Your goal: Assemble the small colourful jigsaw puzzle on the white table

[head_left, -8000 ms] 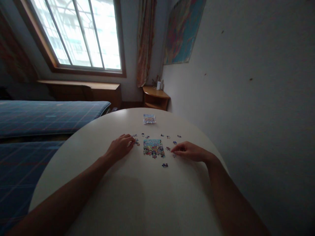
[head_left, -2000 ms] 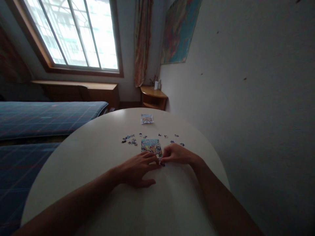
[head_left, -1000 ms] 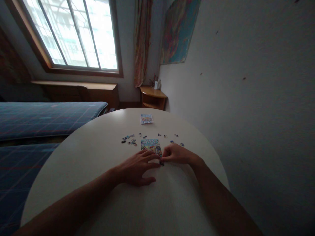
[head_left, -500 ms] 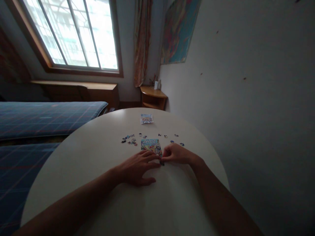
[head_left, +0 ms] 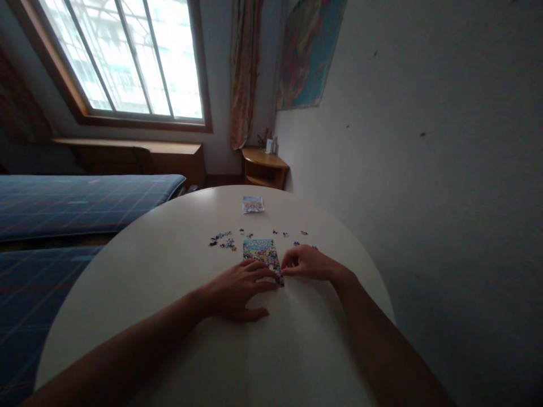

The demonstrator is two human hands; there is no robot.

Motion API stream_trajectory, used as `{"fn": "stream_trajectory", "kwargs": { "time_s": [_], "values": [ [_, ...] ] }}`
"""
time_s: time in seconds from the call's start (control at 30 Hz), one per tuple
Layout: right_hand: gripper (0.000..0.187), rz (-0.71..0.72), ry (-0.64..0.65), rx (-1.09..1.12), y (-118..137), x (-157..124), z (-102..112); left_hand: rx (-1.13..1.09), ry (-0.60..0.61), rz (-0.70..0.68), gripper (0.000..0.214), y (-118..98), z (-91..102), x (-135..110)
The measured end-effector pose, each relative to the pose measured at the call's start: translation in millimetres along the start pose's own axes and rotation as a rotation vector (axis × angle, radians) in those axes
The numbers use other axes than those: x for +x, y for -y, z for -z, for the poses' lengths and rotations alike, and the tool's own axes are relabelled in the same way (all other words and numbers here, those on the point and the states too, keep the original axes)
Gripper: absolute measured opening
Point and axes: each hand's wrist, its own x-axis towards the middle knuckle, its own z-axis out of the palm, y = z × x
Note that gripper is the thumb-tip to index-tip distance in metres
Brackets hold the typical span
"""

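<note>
A small, partly assembled jigsaw puzzle (head_left: 258, 245), colourful with a blue upper part, lies on the white round table (head_left: 169, 243). My left hand (head_left: 237, 288) rests flat with fingers spread over its lower part, hiding much of it. At the puzzle's right edge, my right hand (head_left: 307, 263) has thumb and forefinger pinched together on a puzzle piece, which the fingertips mostly cover. Just below those fingertips, the lower right corner of the puzzle shows beside my left fingers.
Loose puzzle pieces (head_left: 229, 244) lie in a cluster left of the puzzle. Several more pieces (head_left: 285, 234) are scattered beyond and to the right. A printed picture packet (head_left: 253, 204) lies farther back. A bed (head_left: 85, 203) stands left and a wall (head_left: 445, 226) right.
My right hand has shifted slightly up and right along the puzzle's edge, uncovering its lower right corner. My left hand stays almost in place.
</note>
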Motion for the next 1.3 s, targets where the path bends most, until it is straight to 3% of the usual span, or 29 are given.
{"fn": "stream_trajectory", "kwargs": {
  "time_s": [1.3],
  "values": [
    [0.022,-0.011,0.021,0.033,0.5,1.1,-3.2,0.096,0.002,0.055,0.051,-9.5,-1.1,5.3]
  ]
}}
